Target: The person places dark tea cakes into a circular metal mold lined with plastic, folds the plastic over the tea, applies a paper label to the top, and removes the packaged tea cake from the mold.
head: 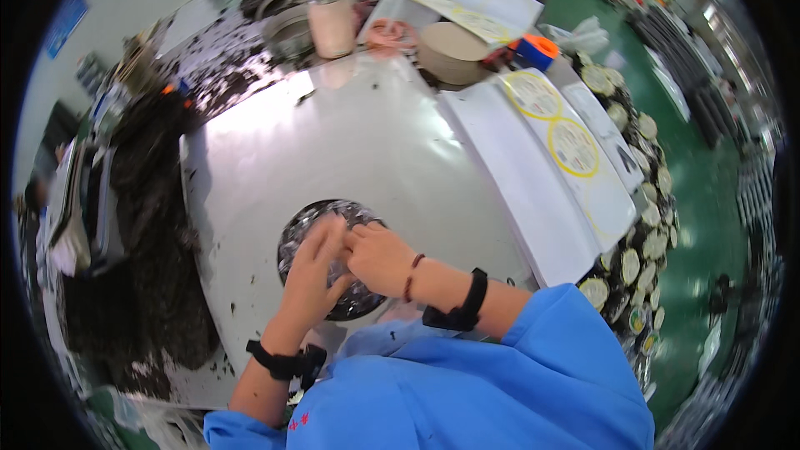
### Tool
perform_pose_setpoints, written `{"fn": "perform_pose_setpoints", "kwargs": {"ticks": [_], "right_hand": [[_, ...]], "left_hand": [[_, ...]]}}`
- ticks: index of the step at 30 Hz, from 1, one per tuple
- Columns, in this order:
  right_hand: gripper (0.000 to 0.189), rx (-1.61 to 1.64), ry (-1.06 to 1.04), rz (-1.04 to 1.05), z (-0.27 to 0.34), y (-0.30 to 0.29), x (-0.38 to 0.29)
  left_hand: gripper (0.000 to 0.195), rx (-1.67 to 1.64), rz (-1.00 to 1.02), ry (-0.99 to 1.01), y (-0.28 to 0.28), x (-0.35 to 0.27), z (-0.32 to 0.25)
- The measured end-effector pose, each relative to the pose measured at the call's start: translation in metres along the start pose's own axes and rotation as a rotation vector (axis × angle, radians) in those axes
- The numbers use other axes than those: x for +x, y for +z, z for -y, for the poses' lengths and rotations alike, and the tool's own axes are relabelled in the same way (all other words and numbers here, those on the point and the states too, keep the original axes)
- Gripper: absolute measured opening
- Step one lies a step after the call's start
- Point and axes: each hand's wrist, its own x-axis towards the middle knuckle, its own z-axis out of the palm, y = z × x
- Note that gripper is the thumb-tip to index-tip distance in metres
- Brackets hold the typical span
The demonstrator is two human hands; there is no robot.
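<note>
A round, dark disc-shaped pack in shiny clear film (356,303) lies on the pale tabletop near my body. My left hand (315,272) rests over its left and middle part, fingers stretched and a little blurred. Over the upper right part is my right hand (381,256), its fingers bent down towards the film; whether they pinch any of it is hidden. The two hands nearly meet at the middle of the pack. Both wrists wear black straps, and the right one also has a dark red bead bracelet.
Dark fibrous material (153,200) is heaped on the left. Round yellow-edged labels on sheets (574,147) lie at the right, beside many wrapped round packs (631,265). At the back stand a lidded jar (332,25), a stack of round cards (451,53) and a tape roll (536,52).
</note>
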Motion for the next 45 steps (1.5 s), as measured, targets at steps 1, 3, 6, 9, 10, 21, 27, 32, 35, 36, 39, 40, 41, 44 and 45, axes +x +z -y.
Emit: {"fn": "perform_pose_setpoints", "kwargs": {"ticks": [1, 3, 6, 9, 10, 21, 27, 32, 35, 36, 39, 40, 41, 44, 45], "right_hand": [[0.019, 0.113, -0.084, -0.051, -0.015, -0.016, -0.003], [0.017, 0.051, -0.009, -0.339, -0.071, -0.037, -0.04], [0.032, -0.529, 0.659, -0.445, -0.183, -0.118, -0.145], [0.033, -0.954, 0.644, -0.036, -0.241, -0.135, -0.245], [0.03, -0.975, 0.634, -0.001, -0.246, -0.13, -0.252], [0.014, -0.715, 0.883, 0.001, -0.286, -0.14, -0.269], [0.015, -0.665, 1.067, -0.027, -0.219, -0.236, -0.178], [0.027, 0.167, 0.614, -0.6, -0.012, -0.138, -0.047], [0.039, 0.07, 0.029, -0.157, 0.028, -0.069, -0.027], [0.038, 0.054, 0.008, -0.114, 0.033, -0.053, -0.031], [0.039, 0.023, 0.024, 0.028, 0.033, -0.039, -0.037], [0.039, -0.005, 0.043, 0.09, 0.034, -0.04, -0.035], [0.04, -0.034, 0.063, 0.153, 0.036, -0.044, -0.032], [0.045, 0.005, 0.148, 0.413, 0.043, -0.072, -0.002], [0.047, 0.035, 0.187, 0.513, 0.041, -0.079, 0.01]], "left_hand": [[0.051, 0.119, 0.028, 0.069, 0.003, -0.002, 0.004], [0.044, 0.354, 0.064, 0.196, 0.013, 0.0, 0.011], [0.036, 0.432, 0.034, 0.181, 0.023, 0.001, 0.01], [0.039, 0.437, 0.054, 0.167, 0.021, 0.002, 0.001], [0.04, 0.427, 0.068, 0.15, 0.019, 0.001, -0.003], [0.031, 0.352, 0.002, 0.135, 0.026, -0.005, 0.011], [0.022, 0.308, -0.069, 0.12, 0.021, -0.016, 0.017], [0.039, 0.42, -0.095, 0.107, 0.014, -0.027, 0.003], [0.04, 0.249, -0.089, 0.126, 0.008, -0.036, 0.007], [0.039, 0.089, -0.153, 0.07, 0.011, -0.039, 0.011], [0.039, -0.038, -0.066, -0.027, 0.005, -0.042, 0.009], [0.04, -0.06, -0.061, -0.043, 0.004, -0.041, 0.008], [0.041, -0.037, -0.063, -0.025, 0.005, -0.04, 0.008], [0.042, 0.017, -0.077, -0.009, 0.007, -0.04, 0.015], [0.042, 0.014, -0.078, -0.018, 0.008, -0.042, 0.017]]}}
